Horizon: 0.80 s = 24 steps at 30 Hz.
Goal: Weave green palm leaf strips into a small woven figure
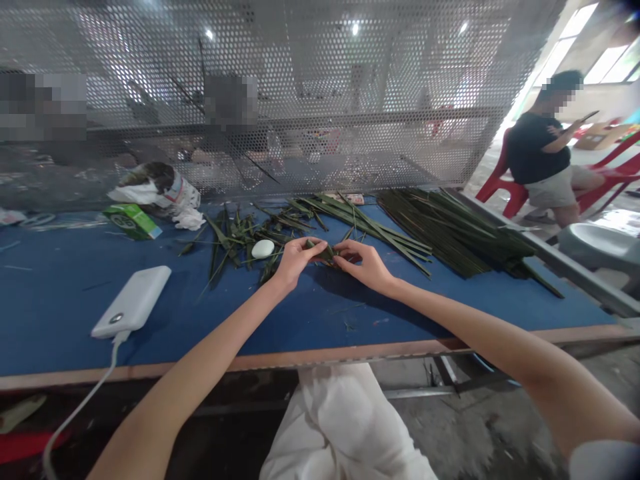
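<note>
Both my hands meet over the middle of the blue table, pinching a small folded piece of green leaf [326, 253] between them. My left hand [299, 259] grips its left side, thumb on top. At its right end, the fingertips and thumb of my right hand [364, 264] close on the leaf. Fingers partly hide the piece, so its full shape cannot be told. Just left of my left hand lies a pale oval, egg-like object [263, 249]. Around it are scattered cut leaf strips [233, 240]. Behind my right hand, long green strips [370, 223] lie slantwise.
A thick bundle of long dark leaves [450, 230] covers the table's right side. At left are a white power bank [133, 301] with a cable, a green box [133, 221] and a crumpled bag [160, 190]. A perforated metal panel [320, 100] stands behind. A seated person [543, 147] is at right.
</note>
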Tool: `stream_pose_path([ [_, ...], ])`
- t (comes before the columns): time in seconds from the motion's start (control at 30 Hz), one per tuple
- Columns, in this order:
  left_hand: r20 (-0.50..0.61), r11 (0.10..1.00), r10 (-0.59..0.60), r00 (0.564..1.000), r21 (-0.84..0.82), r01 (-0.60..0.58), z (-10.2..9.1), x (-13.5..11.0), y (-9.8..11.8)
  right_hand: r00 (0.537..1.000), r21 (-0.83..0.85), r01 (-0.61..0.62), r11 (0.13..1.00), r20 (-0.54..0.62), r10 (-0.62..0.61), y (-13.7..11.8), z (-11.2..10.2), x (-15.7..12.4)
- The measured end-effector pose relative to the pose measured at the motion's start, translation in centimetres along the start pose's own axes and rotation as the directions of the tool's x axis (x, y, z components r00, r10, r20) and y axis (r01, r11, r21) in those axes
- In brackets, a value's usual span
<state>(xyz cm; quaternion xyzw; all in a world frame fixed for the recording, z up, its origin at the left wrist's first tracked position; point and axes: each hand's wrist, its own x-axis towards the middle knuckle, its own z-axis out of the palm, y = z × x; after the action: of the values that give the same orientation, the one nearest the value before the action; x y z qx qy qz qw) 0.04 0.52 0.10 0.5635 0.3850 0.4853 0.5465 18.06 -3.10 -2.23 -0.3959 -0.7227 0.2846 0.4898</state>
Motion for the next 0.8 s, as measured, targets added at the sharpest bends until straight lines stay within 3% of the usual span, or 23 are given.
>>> stream_pose_path([
  [0.37, -0.059, 0.997, 0.061, 0.996, 0.059, -0.058, 0.13, 0.06, -0.38, 0.990, 0.254, -0.140, 0.957, 0.052, 0.131, 0.09, 0.55, 0.31],
  [0.63, -0.084, 0.993, 0.086, 0.993, 0.089, -0.078, 0.22, 0.03, -0.45, 0.977, 0.287, -0.197, 0.938, 0.141, 0.162, 0.19, 0.13, 0.59],
  [0.8, -0.099, 0.989, 0.105, 0.990, 0.117, -0.093, 0.39, -0.05, -0.34, 0.982, 0.293, -0.174, 0.940, 0.118, 0.146, 0.53, 0.29, 0.57],
])
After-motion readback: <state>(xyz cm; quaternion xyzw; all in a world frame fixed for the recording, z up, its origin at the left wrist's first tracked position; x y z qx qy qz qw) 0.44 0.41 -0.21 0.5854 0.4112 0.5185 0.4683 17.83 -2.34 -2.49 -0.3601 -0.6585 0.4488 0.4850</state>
